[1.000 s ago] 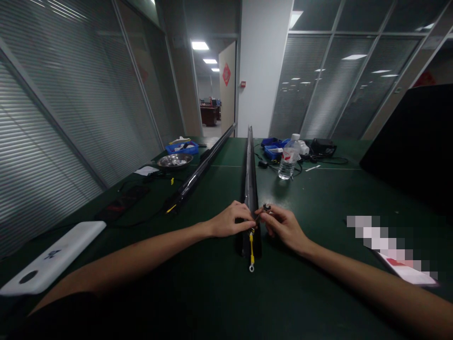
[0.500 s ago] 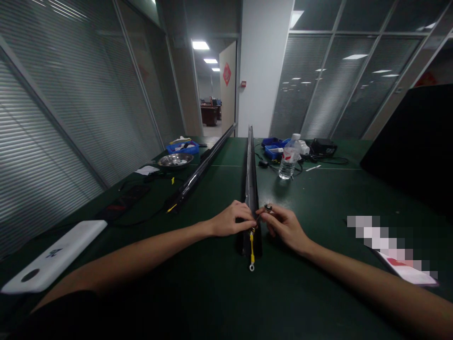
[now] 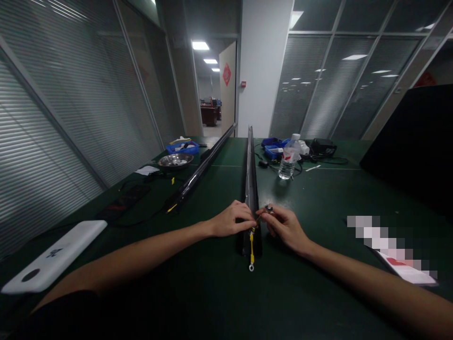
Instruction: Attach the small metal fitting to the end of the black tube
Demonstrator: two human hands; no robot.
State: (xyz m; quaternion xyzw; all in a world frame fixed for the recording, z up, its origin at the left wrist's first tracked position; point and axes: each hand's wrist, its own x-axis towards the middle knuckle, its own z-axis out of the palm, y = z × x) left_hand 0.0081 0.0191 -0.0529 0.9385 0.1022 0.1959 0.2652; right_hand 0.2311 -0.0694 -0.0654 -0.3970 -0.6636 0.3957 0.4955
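A long black channel-shaped rail (image 3: 250, 182) lies lengthwise on the green table. A short yellow wire (image 3: 251, 245) with a ring terminal at its near end sticks out along the rail's front part. My left hand (image 3: 235, 219) rests over the rail's left wall, thumb and fingers closed at the wire's upper end. Opposite it, my right hand (image 3: 285, 226) pinches a small thin-shafted tool with a round metal knob (image 3: 269, 208). The tool's shaft slants down toward my left thumb; its tip and the exact contact are too small to make out.
A second black rail (image 3: 203, 170) lies to the left. Farther back are a metal bowl (image 3: 176, 161), a blue tray (image 3: 183, 148), a water bottle (image 3: 289, 158) and blue bins (image 3: 274, 151). A white case (image 3: 56, 255) lies front left, a printed sheet (image 3: 406, 271) at right.
The knob of the tool in my right fingers has turned slightly. Both hands and the rail stay in place; the wire's near end has shifted barely.
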